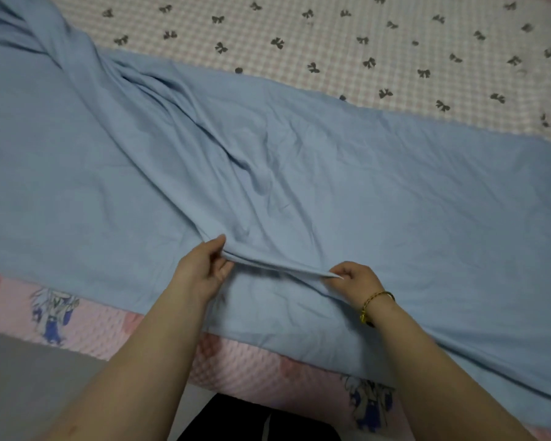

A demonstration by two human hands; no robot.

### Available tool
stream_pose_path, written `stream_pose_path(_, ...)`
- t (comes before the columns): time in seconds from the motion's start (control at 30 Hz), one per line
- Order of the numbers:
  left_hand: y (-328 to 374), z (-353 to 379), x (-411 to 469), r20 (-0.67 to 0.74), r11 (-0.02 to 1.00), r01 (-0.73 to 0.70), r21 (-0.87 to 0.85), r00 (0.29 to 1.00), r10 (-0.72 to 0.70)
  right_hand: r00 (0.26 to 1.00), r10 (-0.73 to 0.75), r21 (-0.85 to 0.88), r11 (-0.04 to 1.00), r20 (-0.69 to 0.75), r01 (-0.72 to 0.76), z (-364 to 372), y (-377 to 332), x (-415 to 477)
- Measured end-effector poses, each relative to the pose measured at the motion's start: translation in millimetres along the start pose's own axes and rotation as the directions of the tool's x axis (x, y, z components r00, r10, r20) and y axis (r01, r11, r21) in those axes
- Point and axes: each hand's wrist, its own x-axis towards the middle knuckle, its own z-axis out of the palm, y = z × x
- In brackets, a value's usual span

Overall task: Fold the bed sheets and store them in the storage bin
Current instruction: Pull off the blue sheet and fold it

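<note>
A bed (pixel 458 90) fills most of the view, its far side dressed in a pink-and-white checked cover (pixel 299 30) printed with small dark bows (pixel 369 62). Along the bed's near edge lies a pink dimpled blanket (pixel 252 364) with rosy round spots and cartoon figures (pixel 53 316) in blue and white, one toward the left, one toward the right. Plain grey floor (pixel 23 386) shows below the near left edge, under dim, even light.

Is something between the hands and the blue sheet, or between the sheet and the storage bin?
Nothing visible: the left hand and the right hand both pinch a raised fold of the blue sheet. The storage bin is not in view, so that path cannot be judged.
</note>
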Motion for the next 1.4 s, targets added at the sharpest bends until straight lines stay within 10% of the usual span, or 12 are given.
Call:
stream_pose_path(0.13,-7,4,16,-0.235,0.786,-0.234,0.572,0.871,0.431,0.997,-0.06,-0.206,0.977,-0.045,0.05,4,4,-4)
stream_pose_path(0.23,-11,9,20,-0.115,0.591,-0.342,0.73,0.791,0.601,0.882,-0.386,-0.479,0.848,-0.269,0.225,20,5,-8)
stream_pose_path(0.37,-23,14,16,0.212,0.454,-0.557,0.696,0.763,0.611,0.834,-0.55,-0.564,0.704,-0.048,0.432,31,8,-7)
stream_pose_path(0.57,-25,-8,49,0.85,-0.533,-0.665,0.524,0.367,0.377,0.913,-0.405,-0.616,0.705,0.057,0.351,32,23,2)
stream_pose_path(0.67,-23,0,64,0.915,-0.749,-0.543,0.378,0.343,0.213,0.869,-0.493,-0.636,0.684,-0.042,0.357,35,18,11)
stream_pose_path(0.83,-19,31,66,0.929,-0.79,-0.547,0.276,0.363,0.073,0.911,-0.396,-0.527,0.802,-0.114,0.282,35,11,21)
stream_pose_path(1.07,-21,55,62,0.755,-0.812,-0.52,0.263,0.635,-0.162,0.927,-0.359,-0.406,0.867,-0.111,0.288,28,8,29)
stream_pose_path(1.27,-15,55,65,0.874,-0.76,-0.566,0.319,0.486,0.004,0.934,-0.347,-0.629,0.746,-0.086,0.219,27,3,26)
stream_pose_path(1.4,-5,46,60,0.969,-0.77,-0.602,0.21,0.234,0.08,0.735,-0.601,-0.642,0.705,-0.314,0.303,26,3,22)
